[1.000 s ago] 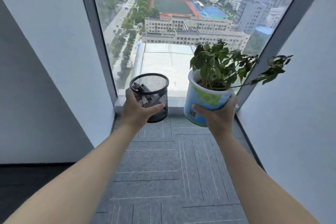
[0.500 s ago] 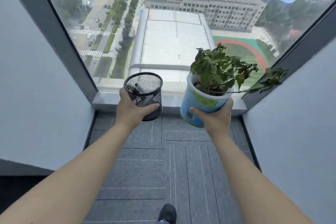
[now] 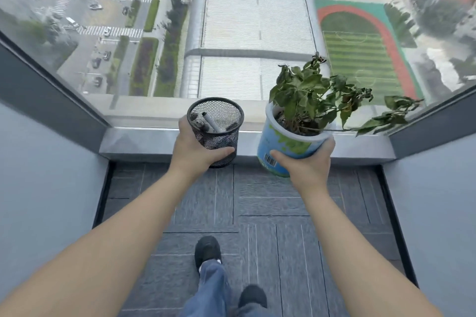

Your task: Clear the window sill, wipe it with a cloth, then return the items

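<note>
The tall glass window (image 3: 244,28) fills the upper part of the view, framed by dark grey mullions and flanked by pale grey walls; a rooftop, streets and a sports field lie far below behind it. The grey carpet-tile floor (image 3: 257,213) extends from the viewer toward the grey metal window sill (image 3: 144,143), which runs along the foot of the window from wall to wall. All positions below are given relative to the window sill. The potted green plant in a white-rimmed blue and green plastic pot (image 3: 288,144) is held in the air above the near edge of the sill, toward its right half; the pot is tilted slightly, and one long leafy stem reaches out over the right end of the sill. The right hand (image 3: 306,162) grasps the pot from below and from the near side, thumb laid across the barcode label. The round black wire-mesh pen holder (image 3: 215,131) is held above the near edge of the sill at about its middle, just left of the pot and not touching it; its base shows against the floor in front of the sill. The left hand (image 3: 194,148) grasps the holder around its wall, thumb across the near face. Several pens or markers (image 3: 211,123) lie slanted inside. On the floor well in front of the sill, blue trouser legs (image 3: 213,288) and two black shoes (image 3: 207,251) are visible.
</note>
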The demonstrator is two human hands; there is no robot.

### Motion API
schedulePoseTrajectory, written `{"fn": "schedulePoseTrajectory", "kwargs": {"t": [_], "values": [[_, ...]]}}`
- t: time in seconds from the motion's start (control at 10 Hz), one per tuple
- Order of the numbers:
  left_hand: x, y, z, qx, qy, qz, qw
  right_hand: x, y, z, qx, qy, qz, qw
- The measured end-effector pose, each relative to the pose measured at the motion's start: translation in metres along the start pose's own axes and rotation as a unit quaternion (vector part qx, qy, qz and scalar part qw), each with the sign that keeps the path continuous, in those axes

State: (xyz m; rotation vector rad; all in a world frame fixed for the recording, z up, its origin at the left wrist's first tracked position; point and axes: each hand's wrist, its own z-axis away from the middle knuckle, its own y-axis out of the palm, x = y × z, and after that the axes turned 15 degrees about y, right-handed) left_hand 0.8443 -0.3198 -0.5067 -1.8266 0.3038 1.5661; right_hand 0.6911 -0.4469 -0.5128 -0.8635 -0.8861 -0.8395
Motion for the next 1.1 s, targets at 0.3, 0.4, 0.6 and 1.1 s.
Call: {"fn": "schedulePoseTrajectory", "kwargs": {"t": [0.3, 0.4, 0.6, 1.1], "values": [[0.195, 0.102, -0.090, -0.024, -0.004, 0.009, 1.000, -0.146, 0.084, -0.172, 0.008, -0.014, 0.024, 1.000], [0.269, 0.135, -0.114, -0.033, 0.000, 0.011, 0.999, -0.203, 0.111, -0.224, 0.010, -0.019, 0.023, 0.999], [0.367, 0.181, -0.143, -0.046, 0.012, 0.003, 0.999, -0.283, 0.152, -0.294, 0.008, -0.054, 0.020, 0.998], [0.431, 0.198, -0.151, -0.019, 0.004, 0.008, 1.000, -0.326, 0.169, -0.316, 0.027, -0.003, 0.038, 0.999]]}}
